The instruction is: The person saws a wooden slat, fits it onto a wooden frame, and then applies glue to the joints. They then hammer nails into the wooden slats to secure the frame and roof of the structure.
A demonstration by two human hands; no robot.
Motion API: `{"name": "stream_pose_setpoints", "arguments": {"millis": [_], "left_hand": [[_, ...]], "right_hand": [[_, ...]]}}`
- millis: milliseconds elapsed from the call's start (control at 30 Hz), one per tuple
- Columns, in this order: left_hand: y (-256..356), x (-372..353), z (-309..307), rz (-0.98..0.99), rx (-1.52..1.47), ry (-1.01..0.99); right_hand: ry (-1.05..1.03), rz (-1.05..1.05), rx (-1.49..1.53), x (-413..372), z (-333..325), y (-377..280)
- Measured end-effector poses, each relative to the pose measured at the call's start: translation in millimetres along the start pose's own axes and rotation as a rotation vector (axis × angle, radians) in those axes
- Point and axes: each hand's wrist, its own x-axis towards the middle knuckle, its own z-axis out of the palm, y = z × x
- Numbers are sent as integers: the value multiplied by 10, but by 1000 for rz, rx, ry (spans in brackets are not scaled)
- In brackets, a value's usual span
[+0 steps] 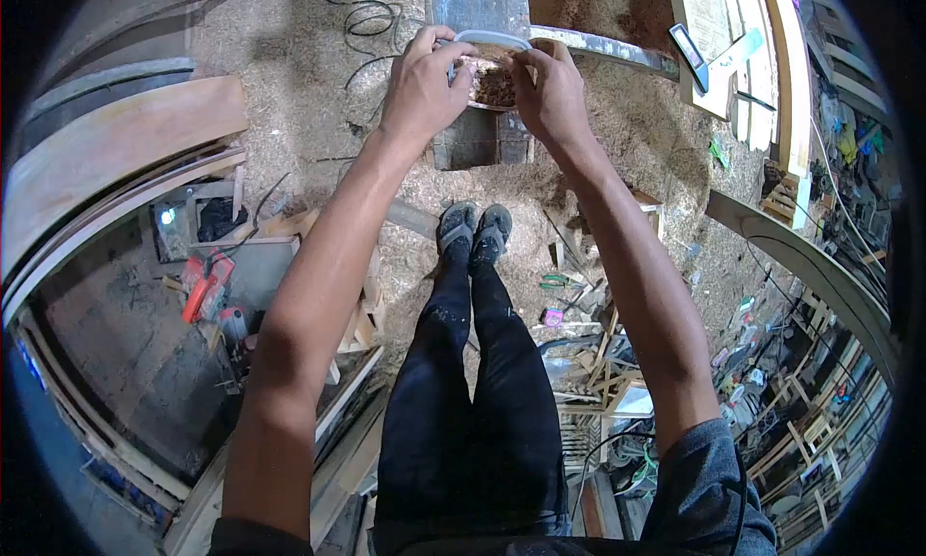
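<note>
Both hands are held out at the top centre, on either side of a small pale-rimmed container [492, 39]. Brown crumbly material [496, 85] shows inside it. My left hand [424, 85] has its fingers closed on the container's left rim. My right hand [553, 91] pinches the rim on the other side, thumb and fingers bent. The container is over or in front of a worn blue-grey board [477, 4]; whether it rests on the board I cannot tell.
Shavings cover the floor [318, 103]. A black cable [371, 21] coils at upper left, a red tool [207, 288] lies at left. Curved wooden panels [125, 165] stand at left, a phone-like device [689, 53] at upper right, and wood scraps [617, 363] at lower right.
</note>
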Motion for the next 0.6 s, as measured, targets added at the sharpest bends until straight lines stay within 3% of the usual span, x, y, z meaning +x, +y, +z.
{"name": "stream_pose_setpoints", "arguments": {"millis": [133,233,333,433,600], "left_hand": [[-10,13,22,-8,2,-11],[-19,31,43,44,2,51],[-13,23,36,13,-79,98],[-18,23,18,-11,-109,117],[-44,20,13,13,-117,113]], "right_hand": [[-54,34,81,6,52,75],[46,-20,63,-6,42,31],[49,-84,-51,-49,4,-54],[-87,-69,-166,-54,56,-127],[-59,-67,-211,-26,171,-93]]}}
